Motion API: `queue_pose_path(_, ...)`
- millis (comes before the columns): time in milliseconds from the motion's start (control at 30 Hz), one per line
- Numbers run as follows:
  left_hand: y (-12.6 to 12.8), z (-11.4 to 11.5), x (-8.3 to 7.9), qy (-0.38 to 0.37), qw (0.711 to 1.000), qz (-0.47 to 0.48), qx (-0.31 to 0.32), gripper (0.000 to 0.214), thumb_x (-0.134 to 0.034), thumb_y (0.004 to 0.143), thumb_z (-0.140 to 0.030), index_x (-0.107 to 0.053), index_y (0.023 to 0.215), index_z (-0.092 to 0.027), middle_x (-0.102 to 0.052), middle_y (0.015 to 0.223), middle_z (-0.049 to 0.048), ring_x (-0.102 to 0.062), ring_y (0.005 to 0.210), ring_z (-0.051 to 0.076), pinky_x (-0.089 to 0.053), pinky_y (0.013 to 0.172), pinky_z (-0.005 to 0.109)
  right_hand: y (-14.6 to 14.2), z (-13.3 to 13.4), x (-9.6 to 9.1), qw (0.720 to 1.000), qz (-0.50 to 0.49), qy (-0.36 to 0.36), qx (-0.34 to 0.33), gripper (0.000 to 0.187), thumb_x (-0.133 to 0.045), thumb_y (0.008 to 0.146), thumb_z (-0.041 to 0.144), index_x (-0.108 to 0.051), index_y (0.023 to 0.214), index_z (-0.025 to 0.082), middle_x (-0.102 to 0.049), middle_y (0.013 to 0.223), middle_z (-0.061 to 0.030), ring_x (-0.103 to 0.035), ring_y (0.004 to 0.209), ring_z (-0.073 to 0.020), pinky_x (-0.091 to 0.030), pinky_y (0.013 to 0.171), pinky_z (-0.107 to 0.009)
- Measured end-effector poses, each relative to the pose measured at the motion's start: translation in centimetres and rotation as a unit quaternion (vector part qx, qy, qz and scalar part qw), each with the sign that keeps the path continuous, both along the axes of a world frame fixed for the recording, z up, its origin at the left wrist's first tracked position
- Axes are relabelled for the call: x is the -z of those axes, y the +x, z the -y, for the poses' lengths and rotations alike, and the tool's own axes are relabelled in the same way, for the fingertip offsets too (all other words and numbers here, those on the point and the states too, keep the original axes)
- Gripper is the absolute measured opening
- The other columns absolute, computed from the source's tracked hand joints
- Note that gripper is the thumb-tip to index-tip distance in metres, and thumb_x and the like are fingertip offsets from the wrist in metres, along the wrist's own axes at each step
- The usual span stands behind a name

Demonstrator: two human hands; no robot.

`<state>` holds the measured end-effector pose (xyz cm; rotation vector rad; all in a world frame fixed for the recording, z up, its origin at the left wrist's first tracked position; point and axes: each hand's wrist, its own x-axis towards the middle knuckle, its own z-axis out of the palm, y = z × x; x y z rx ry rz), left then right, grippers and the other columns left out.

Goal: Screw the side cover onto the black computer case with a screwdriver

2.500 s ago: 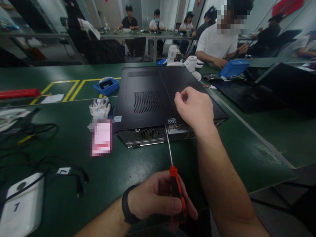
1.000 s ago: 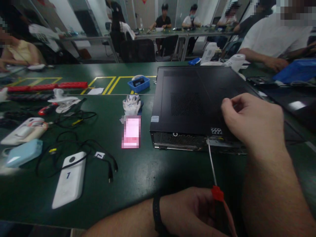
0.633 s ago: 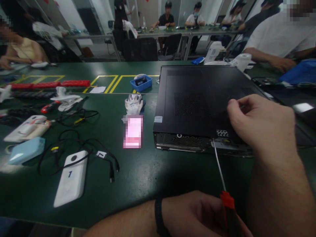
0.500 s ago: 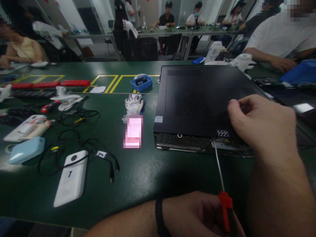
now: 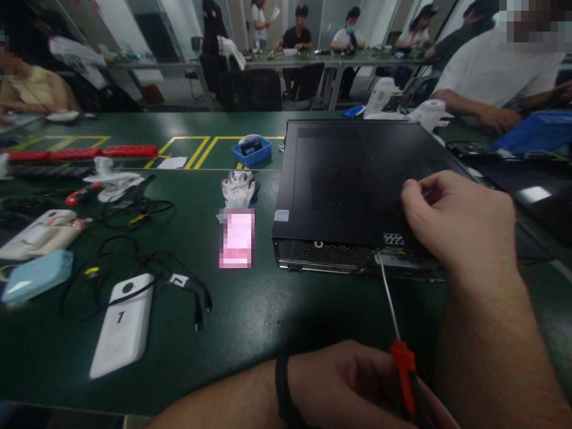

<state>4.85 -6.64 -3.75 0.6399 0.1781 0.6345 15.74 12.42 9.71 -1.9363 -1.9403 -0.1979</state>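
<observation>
A black computer case [image 5: 344, 173] lies flat on the green table, one end facing me with its perforated metal panel [image 5: 330, 255] showing. My left hand [image 5: 344, 387], a dark band at the wrist, comes in low from the left and is closed around the red and black handle of a screwdriver [image 5: 403, 369]. Its thin shaft runs up to the near panel, with the tip at the upper edge of that panel. Above the case's right part, my right hand [image 5: 465, 220] is curled, thumb and forefinger pinched together. Whatever those fingers may hold is hidden.
Left of the case lie a phone with a pink screen [image 5: 236, 238], work gloves [image 5: 239, 189] and a blue bin [image 5: 251, 151]. Further left are a white power bank [image 5: 125, 328], black cables [image 5: 170, 253] and a light blue case [image 5: 38, 275]. Other people sit at tables beyond.
The whole view has shifted slightly, so the table and case appear a little further left. Both hands keep their poses, and the screwdriver tip remains at the panel.
</observation>
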Motion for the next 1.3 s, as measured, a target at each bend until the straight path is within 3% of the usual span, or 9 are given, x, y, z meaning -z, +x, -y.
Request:
queue_pose_path(133,0.3,-0.3,-0.4,-0.026,0.999,-0.027,-0.018,0.056,-0.096,0.062,-0.051,-0.075,0.097,-0.013,-0.073,0.086,0.0025,-0.069,0.067,0.011,-0.058,0.062,0.023,0.1,0.0,0.1,1.0,-0.011,0.005,-0.01,0.032,-0.053,0.089,0.049,-0.072,0.09,0.024,-0.073,0.08,-0.0116,-0.061,0.075,-0.0253,-0.037,0.068,-0.037)
queue_pose_path(267,0.6,-0.8,-0.2,0.028,0.999,-0.022,0.001,0.056,-0.092,0.068,-0.058,-0.075,0.092,-0.01,-0.073,0.079,0.004,-0.064,0.052,0.008,-0.053,0.049,0.019,0.4,0.0,0.5,0.999,-0.029,0.027,-0.028,0.035,-0.051,0.09,0.05,-0.074,0.091,0.023,-0.072,0.079,-0.0115,-0.06,0.074,-0.0258,-0.04,0.071,-0.038)
queue_pose_path(367,0.7,-1.1,-0.2,0.038,0.999,-0.005,0.013,0.052,-0.091,0.07,-0.054,-0.073,0.09,-0.011,-0.072,0.074,0.0037,-0.065,0.05,0.01,-0.053,0.048,0.02,0.6,0.0,0.8,0.998,-0.044,0.029,-0.036,0.036,-0.052,0.091,0.052,-0.074,0.089,0.024,-0.071,0.078,-0.0107,-0.06,0.073,-0.0265,-0.043,0.071,-0.039)
queue_pose_path(500,0.5,-1.5,-1.3,-0.002,0.999,0.042,0.022,0.051,-0.092,0.071,-0.043,-0.067,0.107,-0.016,-0.074,0.085,0.0018,-0.068,0.053,0.012,-0.051,0.049,0.021,0.8,-0.1,1.0,0.996,-0.054,0.041,-0.051,0.035,-0.053,0.091,0.052,-0.073,0.088,0.023,-0.07,0.076,-0.0098,-0.06,0.073,-0.026,-0.044,0.071,-0.038)
queue_pose_path(600,0.4,-1.8,-2.0,0.034,0.997,0.044,0.047,0.045,-0.087,0.078,-0.04,-0.071,0.11,-0.013,-0.072,0.09,0.0025,-0.069,0.06,0.01,-0.05,0.053,0.019,0.8,0.0,1.0,0.995,-0.055,0.048,-0.063,0.034,-0.052,0.092,0.051,-0.071,0.087,0.023,-0.07,0.077,-0.0099,-0.061,0.073,-0.0257,-0.044,0.072,-0.038)
queue_pose_path(800,0.9,-1.6,-0.4,-0.005,1.0,0.009,0.018,0.051,-0.095,0.067,-0.042,-0.072,0.101,-0.011,-0.073,0.084,0.0053,-0.068,0.059,0.014,-0.056,0.05,0.024,0.7,0.3,0.9,0.996,-0.056,0.035,-0.054,0.031,-0.053,0.093,0.05,-0.07,0.087,0.025,-0.072,0.08,-0.0095,-0.061,0.075,-0.0268,-0.042,0.072,-0.037)
queue_pose_path(900,0.9,-1.1,0.2,0.002,1.0,0.013,-0.003,0.045,-0.092,0.072,-0.043,-0.071,0.095,-0.011,-0.073,0.08,0.0065,-0.067,0.053,0.013,-0.053,0.045,0.022,0.8,0.4,1.0,0.996,-0.05,0.041,-0.064,0.032,-0.052,0.095,0.05,-0.07,0.088,0.024,-0.073,0.082,-0.0095,-0.061,0.074,-0.0252,-0.04,0.07,-0.036)
queue_pose_path(1100,0.8,-0.7,0.0,-0.02,0.998,0.053,-0.013,0.04,-0.091,0.075,-0.036,-0.067,0.099,-0.014,-0.077,0.083,0.0074,-0.068,0.054,0.013,-0.056,0.049,0.021,0.7,0.5,1.0,0.995,-0.051,0.041,-0.07,0.033,-0.051,0.096,0.047,-0.07,0.087,0.022,-0.074,0.082,-0.0091,-0.061,0.072,-0.0228,-0.039,0.069,-0.035)
queue_pose_path(1300,0.2,-0.5,-0.5,-0.04,0.998,0.05,0.013,0.042,-0.091,0.074,-0.029,-0.074,0.108,-0.011,-0.077,0.09,0.0103,-0.07,0.059,0.013,-0.057,0.053,0.021,0.7,0.5,1.0,0.995,-0.05,0.047,-0.075,0.033,-0.051,0.096,0.047,-0.07,0.087,0.022,-0.073,0.081,-0.0088,-0.061,0.072,-0.0233,-0.039,0.069,-0.035)
